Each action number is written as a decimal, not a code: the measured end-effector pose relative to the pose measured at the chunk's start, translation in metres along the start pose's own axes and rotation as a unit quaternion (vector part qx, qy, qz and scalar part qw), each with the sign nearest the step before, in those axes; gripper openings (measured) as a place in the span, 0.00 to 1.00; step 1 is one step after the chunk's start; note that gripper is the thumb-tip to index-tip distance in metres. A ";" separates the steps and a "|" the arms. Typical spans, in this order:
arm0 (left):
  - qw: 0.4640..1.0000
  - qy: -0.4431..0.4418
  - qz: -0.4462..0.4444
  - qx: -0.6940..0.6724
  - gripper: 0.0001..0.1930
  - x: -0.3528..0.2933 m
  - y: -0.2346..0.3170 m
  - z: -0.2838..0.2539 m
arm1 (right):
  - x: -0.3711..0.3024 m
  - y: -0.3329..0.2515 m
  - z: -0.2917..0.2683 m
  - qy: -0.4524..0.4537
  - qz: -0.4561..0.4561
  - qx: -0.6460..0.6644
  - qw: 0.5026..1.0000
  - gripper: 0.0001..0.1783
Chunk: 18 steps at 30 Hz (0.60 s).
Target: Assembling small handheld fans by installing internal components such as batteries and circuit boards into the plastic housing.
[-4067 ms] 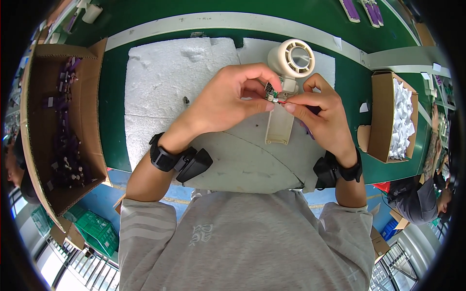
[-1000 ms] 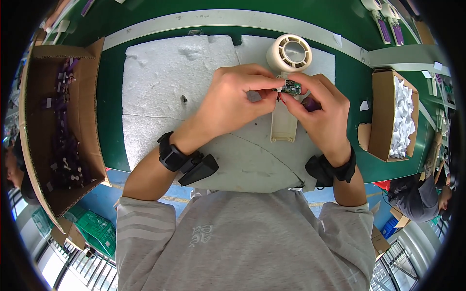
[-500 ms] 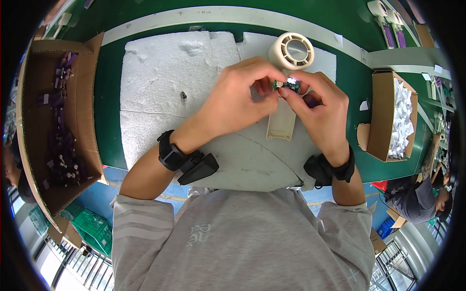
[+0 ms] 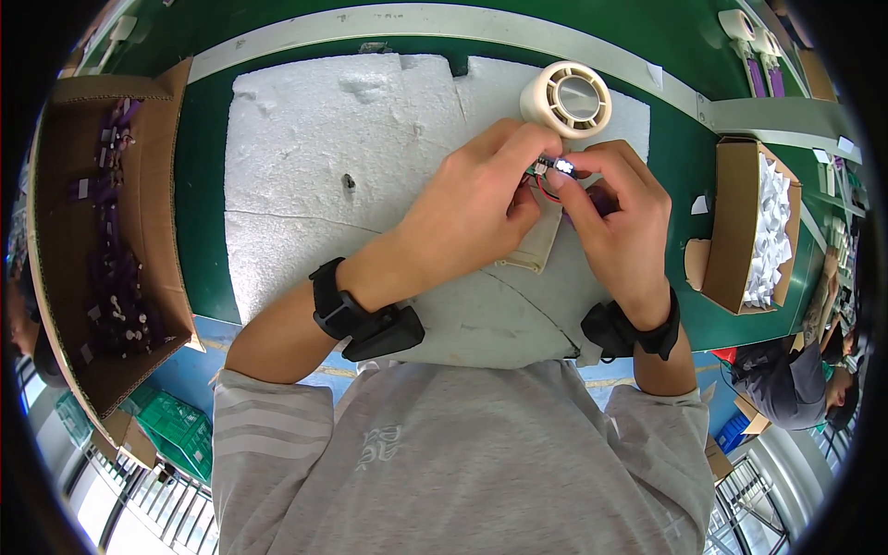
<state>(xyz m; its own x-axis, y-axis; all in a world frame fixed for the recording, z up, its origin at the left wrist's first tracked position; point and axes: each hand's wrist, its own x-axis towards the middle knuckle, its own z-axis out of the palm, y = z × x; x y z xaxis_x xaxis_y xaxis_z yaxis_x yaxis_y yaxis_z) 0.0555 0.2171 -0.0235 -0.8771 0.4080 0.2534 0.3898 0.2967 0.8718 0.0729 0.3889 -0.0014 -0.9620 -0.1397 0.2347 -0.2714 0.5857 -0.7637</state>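
A small circuit board (image 4: pixel 563 167) with a bright white spot is pinched between the fingertips of my right hand (image 4: pixel 627 208). Against the board's left end, the thumb and forefinger of my left hand (image 4: pixel 481 199) are closed on a small part, perhaps a wire connector, mostly hidden by the fingers. A red wire (image 4: pixel 546 191) loops below the board. Something purple shows partly beneath my right fingers. Just beyond my hands lies a cream handheld fan, its round head (image 4: pixel 575 100) facing up. Its open handle shell (image 4: pixel 531 248) points toward me beneath my hands.
White foam sheets (image 4: pixel 305 157) cover the green table (image 4: pixel 205 213). A cardboard box (image 4: pixel 176 231) of purple wired parts stands at left, and a box of folded white pieces (image 4: pixel 772 231) at right. More fans (image 4: pixel 754 51) lie at the far right; another person (image 4: pixel 786 384) is beyond.
The fan has shifted a little right, and its handle now slants. My left hand has moved right and turned over the board, covering more of it; the right hand still grips it.
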 end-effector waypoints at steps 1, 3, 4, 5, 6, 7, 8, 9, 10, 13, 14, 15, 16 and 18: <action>1.000 0.001 0.003 -0.001 0.19 0.000 0.000 0.000 | 0.000 -0.002 -0.001 -0.004 -0.001 -0.008 1.000 0.10; 1.000 -0.004 -0.008 -0.020 0.19 0.001 0.002 -0.002 | 0.000 -0.005 -0.003 -0.011 -0.003 -0.026 1.000 0.09; 0.999 -0.010 -0.019 -0.041 0.19 0.001 0.004 -0.003 | -0.001 -0.004 -0.004 -0.011 -0.003 -0.026 1.000 0.09; 0.998 -0.016 -0.029 -0.061 0.19 0.001 0.005 -0.004 | -0.001 -0.003 -0.005 -0.012 -0.019 -0.035 0.999 0.09; 0.998 -0.017 -0.029 -0.061 0.19 0.001 0.004 -0.005 | -0.002 -0.002 -0.007 -0.013 -0.035 -0.043 0.998 0.10; 0.996 -0.024 -0.032 -0.077 0.19 0.002 0.002 -0.007 | -0.002 -0.001 -0.007 -0.014 -0.051 -0.052 0.997 0.10; 0.995 -0.031 -0.035 -0.093 0.19 0.002 0.000 -0.008 | -0.002 0.000 -0.007 -0.013 -0.051 -0.051 0.997 0.10; 0.993 -0.038 -0.038 -0.109 0.19 0.003 -0.002 -0.009 | -0.003 0.000 -0.007 -0.014 -0.060 -0.061 0.996 0.11; 0.993 -0.039 -0.038 -0.109 0.19 0.003 -0.002 -0.009 | -0.003 0.001 -0.007 -0.015 -0.070 -0.071 0.995 0.11; 0.991 -0.045 -0.051 -0.114 0.18 0.004 -0.003 -0.010 | -0.003 0.003 -0.005 -0.008 -0.084 -0.085 0.993 0.12; 0.991 -0.046 -0.051 -0.114 0.18 0.004 -0.003 -0.010 | -0.003 0.003 -0.004 0.000 -0.088 -0.089 0.992 0.12; 0.991 -0.052 -0.057 -0.105 0.19 0.004 -0.002 -0.011 | -0.003 0.003 -0.003 0.007 -0.093 -0.092 0.991 0.12; 0.992 -0.058 -0.064 -0.095 0.20 0.004 -0.002 -0.011 | -0.003 0.002 -0.002 0.007 -0.093 -0.092 0.991 0.12; 0.992 -0.064 -0.070 -0.086 0.21 0.004 -0.001 -0.011 | -0.002 -0.001 -0.002 0.012 -0.078 -0.102 0.992 0.11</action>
<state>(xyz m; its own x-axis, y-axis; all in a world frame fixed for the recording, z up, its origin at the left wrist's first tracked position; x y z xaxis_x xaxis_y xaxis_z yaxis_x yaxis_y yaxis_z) 0.0486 0.2087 -0.0188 -0.8727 0.4819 0.0785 0.2030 0.2118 0.9560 0.0751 0.3899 -0.0001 -0.9070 -0.2234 0.3569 -0.4027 0.7076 -0.5806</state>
